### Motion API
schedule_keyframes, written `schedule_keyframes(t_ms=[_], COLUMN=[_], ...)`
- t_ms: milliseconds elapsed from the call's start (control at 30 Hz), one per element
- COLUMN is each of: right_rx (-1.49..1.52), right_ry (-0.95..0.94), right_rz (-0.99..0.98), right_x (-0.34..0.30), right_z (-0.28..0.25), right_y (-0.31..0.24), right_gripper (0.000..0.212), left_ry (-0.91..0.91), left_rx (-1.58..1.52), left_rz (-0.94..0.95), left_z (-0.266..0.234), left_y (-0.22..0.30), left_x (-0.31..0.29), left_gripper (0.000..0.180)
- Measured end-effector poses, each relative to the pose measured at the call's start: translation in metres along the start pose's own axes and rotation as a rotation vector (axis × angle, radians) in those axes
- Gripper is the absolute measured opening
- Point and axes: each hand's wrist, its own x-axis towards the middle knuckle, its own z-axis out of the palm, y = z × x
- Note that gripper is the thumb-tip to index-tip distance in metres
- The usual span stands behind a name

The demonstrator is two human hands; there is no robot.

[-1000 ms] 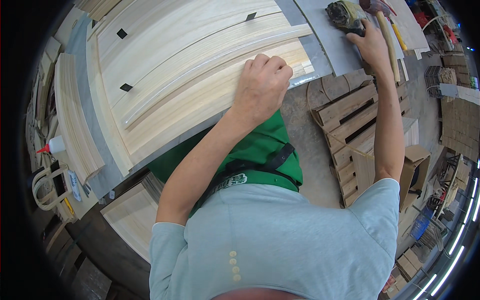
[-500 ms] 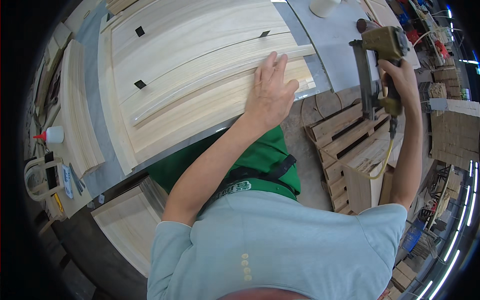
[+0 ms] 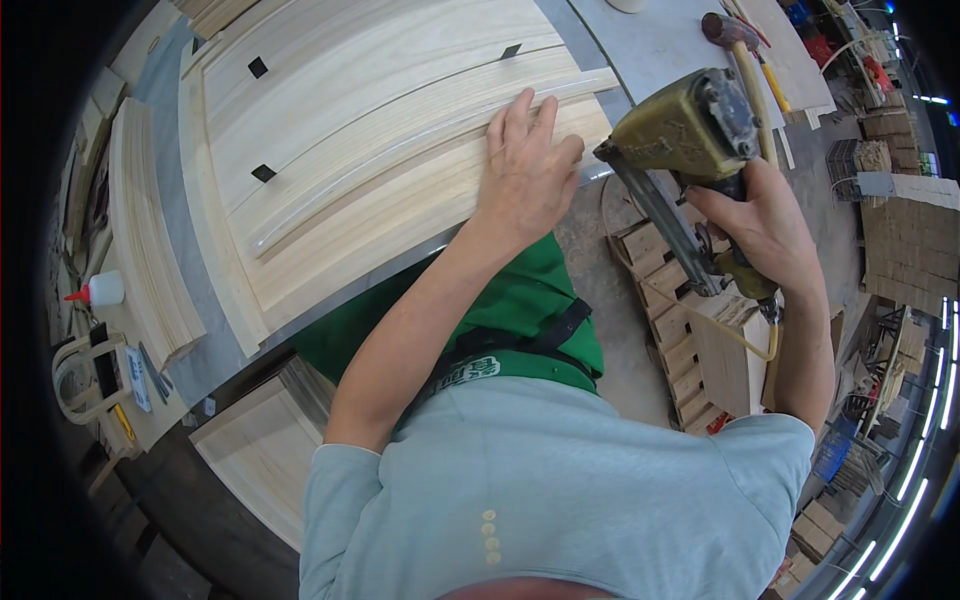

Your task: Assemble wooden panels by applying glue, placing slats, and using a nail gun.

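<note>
My left hand [image 3: 528,180] lies over a pale wooden panel [image 3: 390,70], fingers stretched out and reaching the long narrow strip [image 3: 370,172] that runs across it. Nothing shows gripped in those fingers. Wrapped round the handle of a gold-coloured air nail gun [image 3: 672,135] is my right hand [image 3: 768,225]. The gun's nose is beside the panel's right end, and its long magazine slants down toward me. An air hose [image 3: 745,345] hangs from its handle. Small black pieces [image 3: 263,173] sit along a seam in the panel.
A mallet [image 3: 728,32] lies on the table [image 3: 640,50] behind the nail gun. Stacked wooden strips [image 3: 150,230] and a white glue bottle with a red tip [image 3: 103,289] are at the left. A slatted wooden pallet [image 3: 665,300] rests on the floor at the right.
My right hand has brought the nail gun leftward, close to the panel's right end, and tilted it. My left hand has shifted slightly left in view, still over the panel.
</note>
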Motion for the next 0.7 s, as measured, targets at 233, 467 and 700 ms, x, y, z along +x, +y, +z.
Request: schedule_keyframes(t_ms=[233, 467, 700], right_rx=[-0.100, 0.077, 0.214], right_ry=[-0.012, 0.004, 0.067], right_rz=[-0.016, 0.105, -0.006], right_x=[0.006, -0.015, -0.039], right_z=[0.015, -0.002, 0.015], right_y=[0.003, 0.002, -0.006], right_gripper=[0.019, 0.021, 0.020], left_ry=[-0.006, 0.002, 0.030], left_rx=[0.013, 0.033, 0.013], left_rz=[-0.006, 0.002, -0.078], left_z=[0.004, -0.002, -0.089], left_y=[-0.001, 0.001, -0.025], left_x=[-0.002, 0.000, -0.068], left_gripper=[0.020, 0.025, 0.042])
